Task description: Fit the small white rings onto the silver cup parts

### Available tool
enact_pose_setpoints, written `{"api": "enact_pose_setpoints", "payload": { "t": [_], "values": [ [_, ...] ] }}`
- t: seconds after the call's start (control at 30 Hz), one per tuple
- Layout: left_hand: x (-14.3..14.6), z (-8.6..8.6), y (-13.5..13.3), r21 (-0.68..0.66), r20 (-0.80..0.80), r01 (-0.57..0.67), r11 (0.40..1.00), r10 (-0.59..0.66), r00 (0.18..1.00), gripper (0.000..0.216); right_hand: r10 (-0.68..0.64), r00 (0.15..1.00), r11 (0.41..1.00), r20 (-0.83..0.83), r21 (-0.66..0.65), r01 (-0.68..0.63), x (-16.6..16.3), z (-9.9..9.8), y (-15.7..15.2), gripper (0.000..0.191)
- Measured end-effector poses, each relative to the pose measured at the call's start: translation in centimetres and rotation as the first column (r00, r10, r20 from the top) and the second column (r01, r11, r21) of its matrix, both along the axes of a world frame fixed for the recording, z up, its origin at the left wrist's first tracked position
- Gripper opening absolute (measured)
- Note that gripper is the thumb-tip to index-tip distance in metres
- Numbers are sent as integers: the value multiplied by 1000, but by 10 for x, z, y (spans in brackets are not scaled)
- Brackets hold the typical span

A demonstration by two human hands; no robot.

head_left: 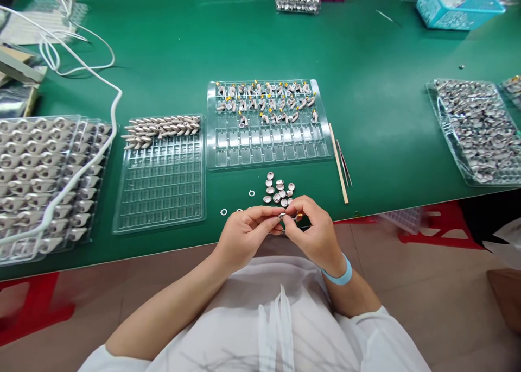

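My left hand (244, 231) and my right hand (311, 231) meet at the table's front edge, both pinching one small silvery metal part (282, 215). A bit of orange-yellow shows by my right fingers; most of the part is hidden. Just beyond my fingertips lie several small round metal caps (280, 186). Left of them are thin white rings (251, 193), some partly behind my left hand. Farther back, a clear plastic tray (268, 155) carries rows of small curved metal parts with yellow tabs in its upper rows.
A wooden stick (340, 168) and tweezers (344, 163) lie to the right. Left stand a clear tray (160, 198) of slim metal pieces and stacked trays (44, 171), crossed by a white cable (112, 111). A filled tray (476, 127) and blue basket (458, 13) are right.
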State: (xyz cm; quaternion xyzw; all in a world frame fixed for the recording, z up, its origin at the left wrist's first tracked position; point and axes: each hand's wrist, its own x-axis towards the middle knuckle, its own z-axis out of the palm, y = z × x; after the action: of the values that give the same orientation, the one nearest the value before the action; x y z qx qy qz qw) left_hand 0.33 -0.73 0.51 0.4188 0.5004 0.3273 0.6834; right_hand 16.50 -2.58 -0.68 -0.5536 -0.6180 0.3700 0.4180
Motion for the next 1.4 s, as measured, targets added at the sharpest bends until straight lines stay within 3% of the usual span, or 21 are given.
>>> {"api": "enact_pose_setpoints", "payload": {
  "t": [0.33, 0.73, 0.9, 1.03, 1.2, 1.4],
  "values": [
    [3, 5, -4, 53, 10, 0, 999, -1, 1000, 14, 75, 966, 991, -247, -93, -101, 1, -4, -1, 13],
    [4, 7, -3, 23, -9, -38, 999, 39, 999, 12, 95, 955, 985, -280, -114, -132, -1, -9, 1, 13],
    [3, 6, 0, -1, 24, 50, 999, -50, 998, 17, 54, 975, 989, -215, -121, -81, -1, -7, 3, 13],
    [1, 10, 8, -26, 54, 18, 999, -17, 998, 18, 52, 978, 991, -200, -112, -76, 3, 0, 1, 7],
    [-3, 8, 12, -66, 166, -6, 998, 17, 986, 17, -7, 941, 981, -338, -183, -58, 9, -1, -7, 43],
    [-3, 1, 11, -144, 236, 26, 989, 8, 972, 21, -89, 903, 967, -421, -255, -24, 8, -8, -12, 26]
  ]
}}
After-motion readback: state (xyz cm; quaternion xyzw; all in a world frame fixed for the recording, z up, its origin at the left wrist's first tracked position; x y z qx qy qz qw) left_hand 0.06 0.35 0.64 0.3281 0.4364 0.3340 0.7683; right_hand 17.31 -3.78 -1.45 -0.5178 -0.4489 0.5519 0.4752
